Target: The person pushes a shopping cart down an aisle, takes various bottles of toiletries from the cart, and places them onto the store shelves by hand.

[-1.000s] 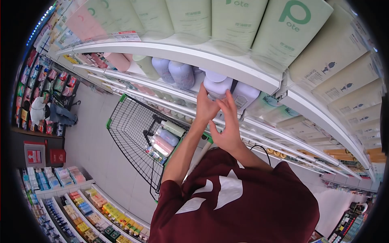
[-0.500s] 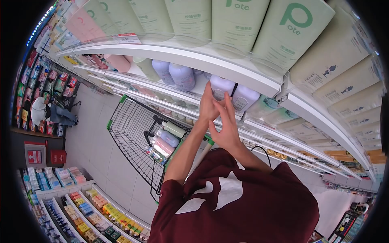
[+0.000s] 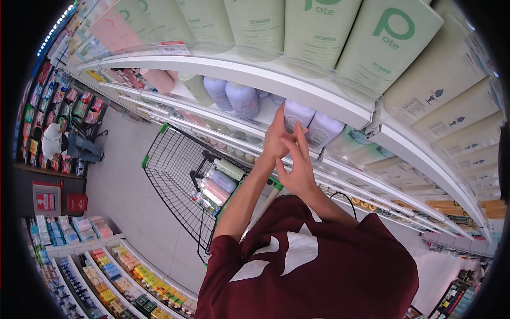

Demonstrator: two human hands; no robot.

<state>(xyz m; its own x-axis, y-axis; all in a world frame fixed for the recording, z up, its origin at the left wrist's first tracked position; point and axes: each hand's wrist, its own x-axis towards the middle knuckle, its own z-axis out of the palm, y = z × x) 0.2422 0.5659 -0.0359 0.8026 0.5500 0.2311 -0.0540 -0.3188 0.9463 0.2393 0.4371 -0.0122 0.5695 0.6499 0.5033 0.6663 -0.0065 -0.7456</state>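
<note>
Two pale purple bottles stand side by side on the shelf under the top tier. My left hand (image 3: 277, 137) is at the left purple bottle (image 3: 299, 114), with fingers along its left side and the thumb across its lower front. Just below, my right hand (image 3: 297, 169) has its fingers stretched and spread, the tips near that bottle's lower front; I cannot tell whether they touch it. The other purple bottle (image 3: 325, 129) is immediately to the right. More purple bottles (image 3: 243, 100) stand to the left on the same shelf.
A wire shopping cart (image 3: 170, 175) stands to my left, holding several bottles, including a pink one (image 3: 217, 190). Large green Pote bottles (image 3: 319, 32) line the top shelf, whose white edge (image 3: 239, 72) overhangs my hands. A person (image 3: 69, 143) is at the far-left shelves.
The view has shifted slightly, so the shelves appear a little farther right. Both hands stay by the left purple bottle, with little change in their pose.
</note>
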